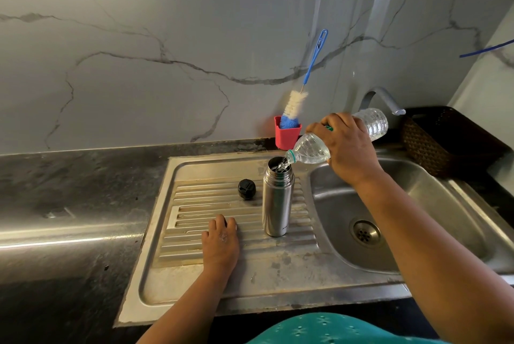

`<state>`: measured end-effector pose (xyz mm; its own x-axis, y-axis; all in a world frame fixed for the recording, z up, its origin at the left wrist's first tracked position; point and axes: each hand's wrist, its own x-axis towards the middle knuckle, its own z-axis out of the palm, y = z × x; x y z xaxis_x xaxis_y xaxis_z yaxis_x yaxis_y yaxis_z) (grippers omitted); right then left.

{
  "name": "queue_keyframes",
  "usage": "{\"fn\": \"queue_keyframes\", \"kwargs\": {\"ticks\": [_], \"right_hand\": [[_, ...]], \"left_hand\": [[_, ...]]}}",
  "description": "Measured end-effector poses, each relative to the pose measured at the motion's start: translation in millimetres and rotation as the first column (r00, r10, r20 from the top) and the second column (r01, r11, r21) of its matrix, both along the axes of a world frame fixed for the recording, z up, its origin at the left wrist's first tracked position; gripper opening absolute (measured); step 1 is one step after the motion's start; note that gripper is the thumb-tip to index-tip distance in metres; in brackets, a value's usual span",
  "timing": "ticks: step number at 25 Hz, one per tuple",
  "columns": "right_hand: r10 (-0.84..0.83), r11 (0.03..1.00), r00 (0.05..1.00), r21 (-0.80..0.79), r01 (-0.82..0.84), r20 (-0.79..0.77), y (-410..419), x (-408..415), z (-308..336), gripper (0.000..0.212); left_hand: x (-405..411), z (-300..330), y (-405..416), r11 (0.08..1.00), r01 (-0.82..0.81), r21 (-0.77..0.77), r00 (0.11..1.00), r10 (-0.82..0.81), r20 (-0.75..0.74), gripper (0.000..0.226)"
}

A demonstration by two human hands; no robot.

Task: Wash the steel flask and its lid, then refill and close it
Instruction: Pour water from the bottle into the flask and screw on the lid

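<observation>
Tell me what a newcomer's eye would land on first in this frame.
First, the right hand tipping a clear plastic bottle so water runs into the open steel flask, which stands upright on the ribbed draining board beside the sink bowl. Next, the black lid lying on the board left of the flask, with the left hand resting nearby. Behind, a blue-handled bottle brush leans out of a red cup against the wall.
</observation>
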<state>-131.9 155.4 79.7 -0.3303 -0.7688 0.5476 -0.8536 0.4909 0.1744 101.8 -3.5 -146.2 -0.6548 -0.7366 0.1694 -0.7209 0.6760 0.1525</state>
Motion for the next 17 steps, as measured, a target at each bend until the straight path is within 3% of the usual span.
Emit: {"fn": "queue_keyframes", "kwargs": {"ticks": [17], "right_hand": [[0.028, 0.998, 0.996, 0.052, -0.023, -0.089, -4.5, -2.5, 8.5, 0.068]], "left_hand": [[0.8, 0.9, 0.2, 1.000, 0.015, 0.008, 1.000, -0.015, 0.007, 0.024]]}}
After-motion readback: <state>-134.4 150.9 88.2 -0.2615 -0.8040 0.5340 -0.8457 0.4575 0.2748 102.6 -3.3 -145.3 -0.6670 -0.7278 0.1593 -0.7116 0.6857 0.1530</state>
